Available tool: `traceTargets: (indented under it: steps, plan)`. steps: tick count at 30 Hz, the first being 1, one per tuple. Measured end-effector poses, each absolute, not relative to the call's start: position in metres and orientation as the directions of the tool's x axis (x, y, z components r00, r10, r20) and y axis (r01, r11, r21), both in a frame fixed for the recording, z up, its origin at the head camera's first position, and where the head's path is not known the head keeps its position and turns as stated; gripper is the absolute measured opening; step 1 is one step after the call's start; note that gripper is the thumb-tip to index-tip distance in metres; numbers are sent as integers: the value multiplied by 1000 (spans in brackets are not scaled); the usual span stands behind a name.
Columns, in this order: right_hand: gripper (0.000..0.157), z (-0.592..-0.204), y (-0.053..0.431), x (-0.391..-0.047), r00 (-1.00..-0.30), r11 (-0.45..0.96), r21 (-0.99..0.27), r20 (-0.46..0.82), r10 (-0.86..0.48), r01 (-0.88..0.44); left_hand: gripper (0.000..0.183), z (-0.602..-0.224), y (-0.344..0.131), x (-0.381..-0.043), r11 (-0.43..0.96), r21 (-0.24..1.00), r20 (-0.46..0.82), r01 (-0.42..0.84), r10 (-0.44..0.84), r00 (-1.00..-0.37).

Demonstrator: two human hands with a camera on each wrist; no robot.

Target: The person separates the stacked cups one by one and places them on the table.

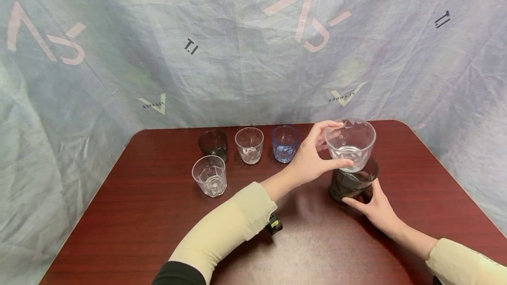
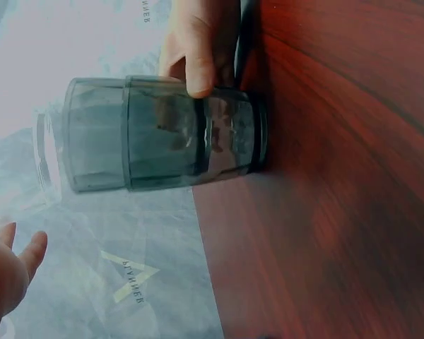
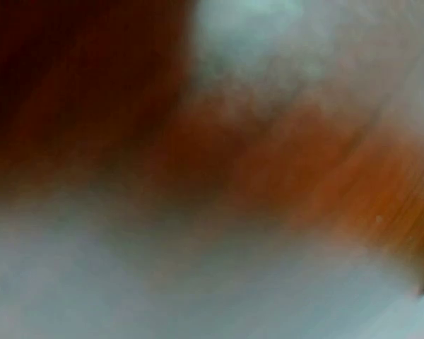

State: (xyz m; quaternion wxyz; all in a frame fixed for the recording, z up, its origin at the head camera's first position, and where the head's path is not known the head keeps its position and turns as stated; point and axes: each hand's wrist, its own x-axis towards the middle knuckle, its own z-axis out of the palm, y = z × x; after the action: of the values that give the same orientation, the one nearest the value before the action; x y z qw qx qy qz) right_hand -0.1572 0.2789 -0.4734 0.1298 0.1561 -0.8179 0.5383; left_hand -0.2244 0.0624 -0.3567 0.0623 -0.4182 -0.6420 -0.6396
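At the right of the head view, a clear glass sits above a smoky dark glass, its base overlapping the dark rim. My left hand is spread around the clear glass's left side. There its thumb overlaps the front, but in the left wrist view a gap shows between the fingertips and the stack. My right hand grips the dark glass low on its right side. The left wrist view shows this dark stack sideways, with stepped rims. Everything in the right wrist view is blurred.
To the left stand a dark glass, a clear glass and a blue-tinted glass in a row. Another clear, faceted glass stands in front of the dark one. Behind the reddish-brown table hangs a printed grey cloth.
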Motion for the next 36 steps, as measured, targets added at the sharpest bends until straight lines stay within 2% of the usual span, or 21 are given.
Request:
traceTargets:
  steps: [4,12,23,36]
  plan:
    - [82,-474,279,-157,-914,371,-837,390,-112,-402,79,-356,50,-222,-156,783,603,602,425,-675]
    - [86,-473,278,-159,-909,337,-845,397,-123,-415,76,-363,13,-212,-110,815,566,569,359,-742]
    - [88,-473,279,-159,-908,338,-843,398,-135,-419,79,-387,-33,-193,31,855,491,518,274,-827]
    - [89,-473,279,-159,-908,335,-844,395,-141,-419,83,-420,-79,-182,182,913,336,365,172,-926]
